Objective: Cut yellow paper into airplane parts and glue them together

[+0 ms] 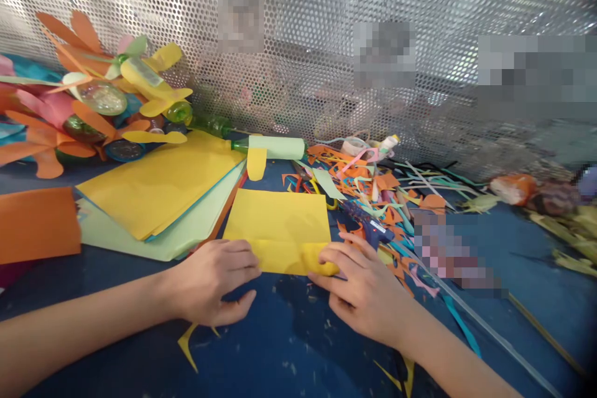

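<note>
A sheet of yellow paper [280, 214] lies on the blue table, with a crease running across it and its lower strip folded up. My left hand [214, 283] is closed over the lower left corner, fingers bent onto the paper and thumb off its near edge. At the lower right corner, the bent fingers of my right hand [361, 286] grip the paper's edge, which curls a little there. Beyond the sheet is a green bottle wrapped in pale green paper [282, 147], with a yellow paper tab hanging from it.
Stacked yellow sheets [163, 180] and an orange sheet [37, 224] lie left. Paper-petalled bottles [102, 99] crowd the far left. Paper scraps [373, 180], a hot glue gun [375, 230] and a long clear stick [489, 323] are right. A perforated metal screen [308, 12] stands behind.
</note>
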{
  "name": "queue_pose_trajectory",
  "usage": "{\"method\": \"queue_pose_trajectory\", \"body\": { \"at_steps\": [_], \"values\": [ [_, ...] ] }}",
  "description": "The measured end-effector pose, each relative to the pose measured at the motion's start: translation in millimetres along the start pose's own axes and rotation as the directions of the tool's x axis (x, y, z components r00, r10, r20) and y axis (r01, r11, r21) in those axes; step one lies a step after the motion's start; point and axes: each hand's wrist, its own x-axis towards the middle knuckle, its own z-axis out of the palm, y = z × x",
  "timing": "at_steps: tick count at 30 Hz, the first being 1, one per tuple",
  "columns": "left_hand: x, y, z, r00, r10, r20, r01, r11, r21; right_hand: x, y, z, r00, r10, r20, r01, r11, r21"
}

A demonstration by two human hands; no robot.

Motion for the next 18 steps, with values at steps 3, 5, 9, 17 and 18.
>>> {"method": "queue_pose_trajectory", "body": {
  "at_steps": [3, 5, 9, 17, 18],
  "values": [
    [0, -2, -2.8, 1.000, -0.029, 0.004, 0.029, 0.999, -0.013, -3, 4, -4, 0.999, -0.002, 0.033, 0.002, 1.000, -0.016],
    [1, -3, -6.6, 0.999, -0.050, 0.018, 0.051, 0.998, -0.033, -4, 5, -7, 0.999, -0.002, 0.051, 0.003, 1.000, -0.022],
    [6, -9, -18.6, 0.992, -0.047, 0.113, 0.055, 0.996, -0.068, -7, 9, -10, 0.998, 0.016, 0.064, -0.014, 0.999, -0.036],
    [-1, -25, -44.3, 0.940, -0.140, 0.310, 0.163, 0.985, -0.050, -9, 11, -13, 0.995, 0.063, 0.080, -0.057, 0.996, -0.072],
    [-2, -26, -46.1, 0.933, -0.156, 0.325, 0.179, 0.983, -0.042, -9, 11, -13, 0.995, 0.061, 0.083, -0.055, 0.996, -0.077]
  ]
}}
